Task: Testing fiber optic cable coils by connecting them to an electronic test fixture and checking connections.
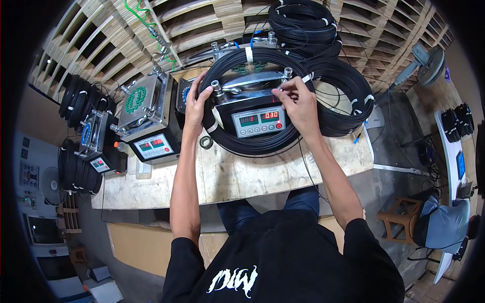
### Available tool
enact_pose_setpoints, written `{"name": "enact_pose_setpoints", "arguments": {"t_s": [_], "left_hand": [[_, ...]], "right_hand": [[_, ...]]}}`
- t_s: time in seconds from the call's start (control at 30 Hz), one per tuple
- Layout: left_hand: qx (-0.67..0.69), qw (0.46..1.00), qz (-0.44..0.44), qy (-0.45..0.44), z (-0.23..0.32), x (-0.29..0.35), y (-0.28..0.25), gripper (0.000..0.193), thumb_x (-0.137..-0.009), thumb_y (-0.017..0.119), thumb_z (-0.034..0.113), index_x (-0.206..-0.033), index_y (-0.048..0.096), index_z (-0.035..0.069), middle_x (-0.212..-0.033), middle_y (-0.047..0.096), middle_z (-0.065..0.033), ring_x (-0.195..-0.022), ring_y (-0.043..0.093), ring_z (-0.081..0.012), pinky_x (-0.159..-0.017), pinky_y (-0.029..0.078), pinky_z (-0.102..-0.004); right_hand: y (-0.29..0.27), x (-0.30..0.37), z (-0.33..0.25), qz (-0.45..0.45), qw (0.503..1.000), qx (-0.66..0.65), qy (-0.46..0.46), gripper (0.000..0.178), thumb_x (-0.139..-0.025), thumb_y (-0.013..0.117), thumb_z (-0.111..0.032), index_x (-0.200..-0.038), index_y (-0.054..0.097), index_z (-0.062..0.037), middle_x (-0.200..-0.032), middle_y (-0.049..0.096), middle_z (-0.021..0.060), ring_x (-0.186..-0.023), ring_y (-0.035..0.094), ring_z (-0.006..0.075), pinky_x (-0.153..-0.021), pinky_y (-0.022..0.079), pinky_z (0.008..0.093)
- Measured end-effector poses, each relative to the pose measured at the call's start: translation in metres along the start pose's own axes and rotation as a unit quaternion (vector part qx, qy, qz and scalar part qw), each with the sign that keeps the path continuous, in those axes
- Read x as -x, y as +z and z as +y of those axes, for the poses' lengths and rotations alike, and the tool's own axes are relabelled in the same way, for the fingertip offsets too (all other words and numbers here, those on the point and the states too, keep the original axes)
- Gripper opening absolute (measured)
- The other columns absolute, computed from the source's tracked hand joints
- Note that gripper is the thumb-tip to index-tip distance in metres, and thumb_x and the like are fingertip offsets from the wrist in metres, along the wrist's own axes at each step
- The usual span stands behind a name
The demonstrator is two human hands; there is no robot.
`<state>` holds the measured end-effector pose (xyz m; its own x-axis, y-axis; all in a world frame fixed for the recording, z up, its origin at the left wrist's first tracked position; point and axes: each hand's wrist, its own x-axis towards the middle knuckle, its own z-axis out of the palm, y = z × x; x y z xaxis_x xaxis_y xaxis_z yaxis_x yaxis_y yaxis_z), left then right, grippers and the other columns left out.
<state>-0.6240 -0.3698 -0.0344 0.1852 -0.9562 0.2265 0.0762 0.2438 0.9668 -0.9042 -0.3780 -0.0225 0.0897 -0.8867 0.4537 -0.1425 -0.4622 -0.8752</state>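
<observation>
A large coil of black cable [252,146], tied with white bands, stands in front of a polishing machine [236,126] with a red digital display. The machine's front panel and metal top show through the ring. My left hand [196,103] grips the coil's left side, thumb on the inner edge and fingers behind. My right hand [300,103] is at the ring's inner right side, thumb and fingertips pinched together above the display. What the pinch holds is too small to make out; a small reddish spot shows beside the fingertips.
To the left stand two more polishing machines [154,144] [98,164] with round fixtures on top. Several black cable coils [348,121] are stacked at the right and back. A small dark ring [206,142] lies on the wooden table [242,182]. Behind are slatted wood walls and a fan [429,65]; a seated person [444,222] is at far right.
</observation>
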Motion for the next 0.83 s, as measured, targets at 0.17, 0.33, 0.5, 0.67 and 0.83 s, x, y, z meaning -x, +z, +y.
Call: {"name": "enact_pose_setpoints", "arguments": {"t_s": [0.17,0.33,0.5,0.67,0.83], "left_hand": [[-0.016,1.0,-0.009,-0.004,0.003,0.002,0.003,0.059,-0.093,0.065,0.023,-0.145,0.049,0.003,-0.137,0.057,-0.011,-0.122,0.055,-0.018,-0.107,0.04,-0.0285],[-0.039,0.999,0.0,0.01,0.003,0.003,0.002,0.061,-0.093,0.065,0.022,-0.147,0.048,0.003,-0.143,0.054,-0.013,-0.128,0.052,-0.0193,-0.11,0.036,-0.0285],[-0.072,0.997,-0.008,0.023,0.009,0.004,0.003,0.061,-0.094,0.066,0.026,-0.147,0.048,0.003,-0.141,0.056,-0.0132,-0.128,0.053,-0.0197,-0.111,0.036,-0.0298],[-0.192,0.976,-0.096,0.03,0.035,-0.01,-0.028,0.054,-0.099,0.063,0.038,-0.143,0.053,0.006,-0.132,0.062,-0.0096,-0.119,0.057,-0.0169,-0.1,0.044,-0.0316],[-0.434,0.891,-0.09,0.098,0.093,-0.056,-0.022,0.038,-0.102,0.061,0.036,-0.129,0.067,0.01,-0.114,0.073,-0.0088,-0.095,0.064,-0.0113,-0.072,0.049,-0.0239]], "right_hand": [[0.012,-0.015,0.004,-0.009,0.998,0.044,-0.046,0.023,-0.09,0.076,-0.013,-0.092,0.059,0.0023,-0.068,0.064,0.0066,-0.061,0.062,0.0089,-0.054,0.045,0.0252],[0.024,-0.024,0.0,-0.005,0.993,0.108,-0.037,0.024,-0.091,0.074,-0.014,-0.088,0.057,0.0022,-0.064,0.061,0.008,-0.056,0.057,0.0106,-0.054,0.042,0.0277],[0.003,-0.026,-0.001,-0.089,0.994,0.066,-0.001,0.021,-0.093,0.073,-0.013,-0.095,0.058,0.0016,-0.069,0.063,0.007,-0.061,0.058,0.0102,-0.056,0.043,0.0261],[-0.043,-0.061,-0.021,-0.261,0.962,0.083,-0.009,0.016,-0.091,0.072,-0.013,-0.1,0.069,-0.0003,-0.076,0.069,0.0061,-0.066,0.062,0.0096,-0.064,0.049,0.0261],[-0.072,-0.152,-0.049,-0.223,0.963,0.135,-0.072,0.014,-0.095,0.069,-0.015,-0.105,0.072,-0.0042,-0.081,0.067,0.0004,-0.071,0.059,0.0054,-0.064,0.047,0.0216]]}}
